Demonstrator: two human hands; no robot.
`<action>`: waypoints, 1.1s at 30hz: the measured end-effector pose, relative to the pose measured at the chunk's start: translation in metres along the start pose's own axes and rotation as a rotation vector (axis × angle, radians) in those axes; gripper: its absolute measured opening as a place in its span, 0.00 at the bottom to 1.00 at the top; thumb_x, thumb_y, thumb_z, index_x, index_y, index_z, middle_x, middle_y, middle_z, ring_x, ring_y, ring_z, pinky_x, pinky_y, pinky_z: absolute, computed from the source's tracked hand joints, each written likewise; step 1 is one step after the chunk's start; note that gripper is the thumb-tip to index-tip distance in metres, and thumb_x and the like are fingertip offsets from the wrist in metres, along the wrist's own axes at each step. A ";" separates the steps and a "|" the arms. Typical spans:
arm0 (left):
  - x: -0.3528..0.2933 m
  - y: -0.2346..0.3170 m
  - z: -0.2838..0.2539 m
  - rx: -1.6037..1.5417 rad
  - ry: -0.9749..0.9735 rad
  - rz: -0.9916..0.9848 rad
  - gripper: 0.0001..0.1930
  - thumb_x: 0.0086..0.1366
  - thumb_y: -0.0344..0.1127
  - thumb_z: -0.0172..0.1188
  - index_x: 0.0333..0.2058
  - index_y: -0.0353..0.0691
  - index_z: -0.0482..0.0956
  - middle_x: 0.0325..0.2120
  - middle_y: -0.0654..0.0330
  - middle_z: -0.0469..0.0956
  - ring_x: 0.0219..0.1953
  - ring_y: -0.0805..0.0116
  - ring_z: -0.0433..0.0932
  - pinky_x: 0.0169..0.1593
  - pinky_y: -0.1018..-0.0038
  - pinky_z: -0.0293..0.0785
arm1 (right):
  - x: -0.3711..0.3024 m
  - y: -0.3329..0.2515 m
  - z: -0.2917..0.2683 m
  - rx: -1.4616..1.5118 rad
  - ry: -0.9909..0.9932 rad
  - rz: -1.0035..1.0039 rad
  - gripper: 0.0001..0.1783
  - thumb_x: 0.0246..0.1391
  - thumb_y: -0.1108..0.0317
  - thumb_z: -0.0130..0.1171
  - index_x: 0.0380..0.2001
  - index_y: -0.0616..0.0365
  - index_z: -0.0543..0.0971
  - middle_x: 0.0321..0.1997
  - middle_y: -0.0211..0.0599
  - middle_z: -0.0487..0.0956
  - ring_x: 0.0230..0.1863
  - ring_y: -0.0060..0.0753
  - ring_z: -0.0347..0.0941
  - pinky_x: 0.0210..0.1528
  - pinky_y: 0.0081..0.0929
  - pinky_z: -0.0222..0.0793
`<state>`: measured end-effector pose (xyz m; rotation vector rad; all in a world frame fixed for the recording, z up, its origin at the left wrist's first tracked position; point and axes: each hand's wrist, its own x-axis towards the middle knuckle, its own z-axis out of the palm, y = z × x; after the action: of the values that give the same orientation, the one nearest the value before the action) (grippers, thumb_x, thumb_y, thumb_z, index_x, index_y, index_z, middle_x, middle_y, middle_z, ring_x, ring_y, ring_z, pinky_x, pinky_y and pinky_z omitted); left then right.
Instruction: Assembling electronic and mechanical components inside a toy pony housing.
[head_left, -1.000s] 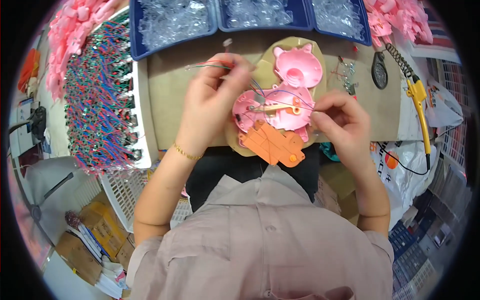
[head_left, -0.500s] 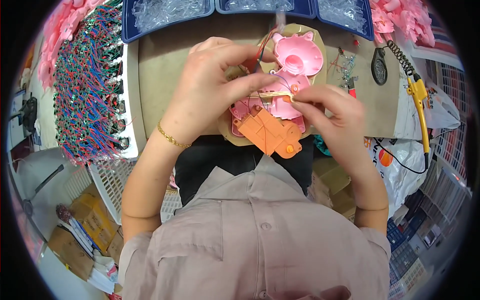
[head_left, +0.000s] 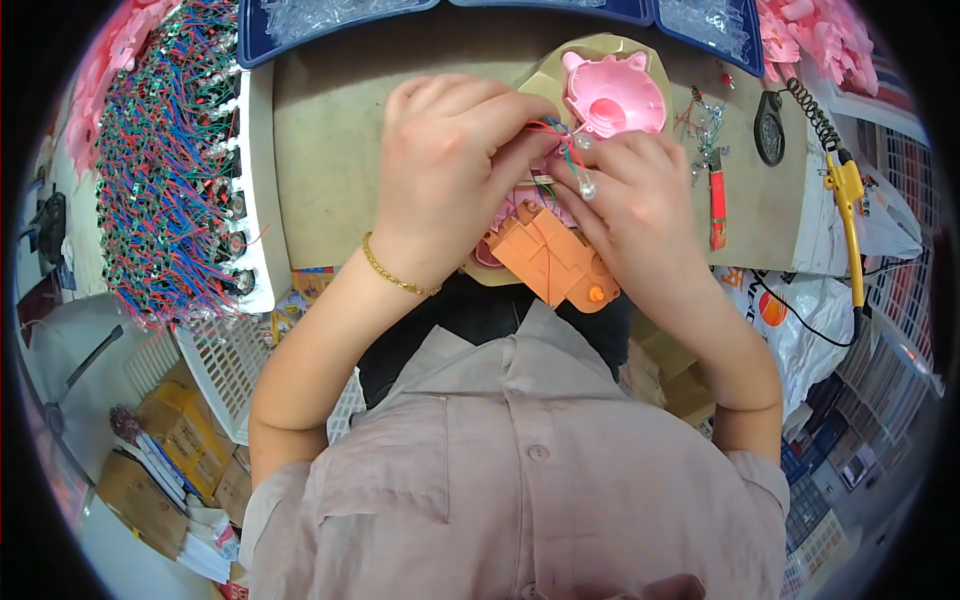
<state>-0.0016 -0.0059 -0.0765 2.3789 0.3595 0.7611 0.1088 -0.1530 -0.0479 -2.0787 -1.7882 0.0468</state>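
Observation:
Thin coloured wires (head_left: 574, 152) run between my two hands, with small clear bulbs (head_left: 587, 187) hanging off them. My left hand (head_left: 450, 150) pinches the wires from the left with thumb and forefinger. From the right, my right hand (head_left: 640, 195) closes its fingertips on the same wires beside the bulbs. Under the hands lies a pink plastic toy shell, its hollow eared head half (head_left: 632, 85) showing beyond my right fingers and much of its body covered. An orange plastic housing (head_left: 548, 255) with a round end rests on the shell's near side. A tan pad (head_left: 555, 75) lies beneath.
Blue bins (head_left: 400, 18) of clear parts line the far edge. A white tray (head_left: 262, 200) heaped with wired circuit boards stands left. To the right lie a red-handled tool (head_left: 717, 205), loose bulbs (head_left: 705, 120), a black oval object (head_left: 769, 135) and a yellow soldering iron (head_left: 848, 200).
My right hand has moved up from the shell's near part to the wires by my left hand. The clear bulbs now show at its fingers. The orange housing has shifted slightly right.

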 end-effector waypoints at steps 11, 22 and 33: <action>0.000 0.004 0.004 -0.099 0.010 -0.068 0.06 0.54 0.33 0.64 0.31 0.41 0.81 0.25 0.60 0.78 0.32 0.62 0.76 0.42 0.69 0.67 | 0.009 -0.004 -0.007 -0.065 -0.095 -0.050 0.08 0.47 0.71 0.62 0.33 0.59 0.80 0.31 0.32 0.75 0.37 0.36 0.70 0.46 0.34 0.63; 0.000 0.002 0.003 -0.101 -0.012 -0.089 0.05 0.53 0.34 0.64 0.30 0.45 0.82 0.24 0.65 0.79 0.35 0.64 0.77 0.47 0.67 0.64 | 0.003 0.001 -0.005 0.024 -0.037 -0.005 0.12 0.46 0.70 0.63 0.37 0.55 0.81 0.37 0.33 0.77 0.42 0.37 0.71 0.50 0.37 0.61; -0.001 0.001 0.001 -0.093 -0.028 -0.046 0.06 0.53 0.33 0.65 0.31 0.41 0.81 0.25 0.60 0.78 0.31 0.61 0.75 0.41 0.70 0.66 | 0.010 0.007 -0.002 0.047 -0.105 -0.018 0.10 0.45 0.71 0.63 0.34 0.58 0.80 0.32 0.35 0.75 0.39 0.39 0.70 0.48 0.35 0.62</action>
<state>-0.0021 -0.0076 -0.0774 2.2843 0.3584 0.7081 0.1177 -0.1446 -0.0461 -2.0617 -1.8475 0.1944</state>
